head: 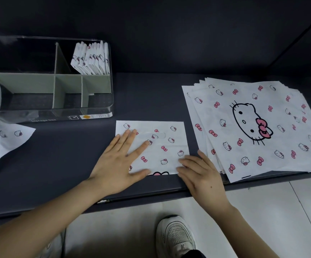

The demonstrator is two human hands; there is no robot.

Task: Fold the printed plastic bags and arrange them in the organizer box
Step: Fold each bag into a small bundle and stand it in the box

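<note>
1. Hands first: my left hand [119,161] lies flat, fingers spread, pressing the near-left part of the half-folded bag [162,146]. My right hand [201,175] rests its relaxed fingers on the bag's near-right corner. Neither hand grasps anything.
2. That bag sits on the dark table [67,155] close to its front edge, already folded down to a rectangle. I judge it needs more folds to match the narrow ones in the box.
3. Just to its right lies a fanned stack of flat bags [253,127], and a loose bag [0,142] lies far left, so most of the folding is left to do.
4. Farther back on the left is the clear organizer box [48,114]. A row of folded bags [91,58] stands upright in its back-right compartment. The front middle and right compartments look bare. Something pale sits at the front-left, but I cannot tell what.
</note>
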